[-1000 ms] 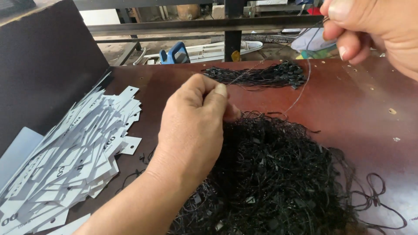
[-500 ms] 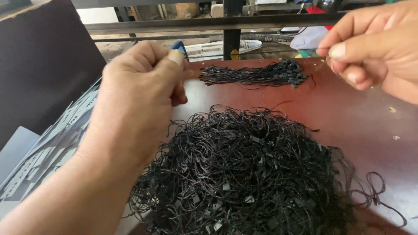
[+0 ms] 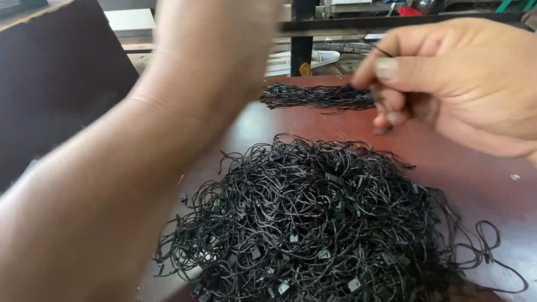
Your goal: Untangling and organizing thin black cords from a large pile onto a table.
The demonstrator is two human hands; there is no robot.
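Note:
A big tangled pile of black string loops with small plastic clasps (image 3: 324, 223) lies on the reddish-brown table (image 3: 475, 173). A smaller, neater bundle of the same strings (image 3: 319, 96) rests farther back. My right hand (image 3: 458, 84) hovers at the upper right, above and just right of that bundle, thumb and fingers pinched on one thin black string. My left hand (image 3: 224, 28) is raised close to the camera; only its back and wrist show, and the fingers are cut off by the top edge. My left forearm hides the table's left side.
A dark board (image 3: 56, 84) stands at the left behind my arm. A dark metal rail (image 3: 403, 22) and post cross the back of the table, with clutter beyond them.
My left hand rose from the pile up toward the camera and now hides the white paper tags on the left. My right hand moved lower and inward, still pinching a string.

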